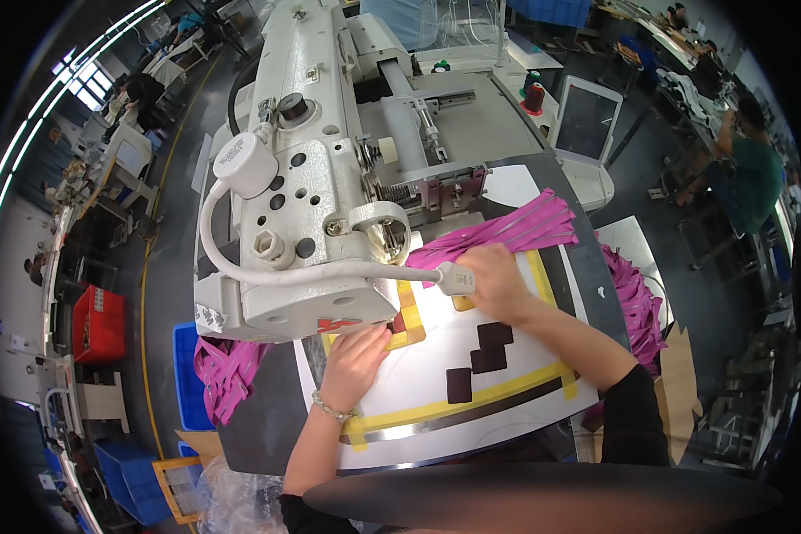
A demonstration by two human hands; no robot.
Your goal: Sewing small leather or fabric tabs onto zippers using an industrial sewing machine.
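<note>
A large white sewing machine head (320, 240) stands over a white work sheet edged with yellow tape. My left hand (356, 363), fingers drawn together, reaches under the front of the head. Its fingertips are at a small dark red patch (398, 324) inside a yellow-bordered cutout (409, 336). My right hand (494, 283) is closed beside the near end of a bundle of pink straps (516, 226). A white cable connector (456, 279) covers part of its fingers, so what they hold is hidden. Several dark square patches (459, 385) lie on the sheet between my forearms.
More pink straps hang at the right (634, 298) and over a blue bin at the left (187, 383). A tablet-like screen (587, 120) and thread spools (532, 96) stand behind the table. A co-worker in green (756, 182) sits far right. A red crate (98, 325) stands left.
</note>
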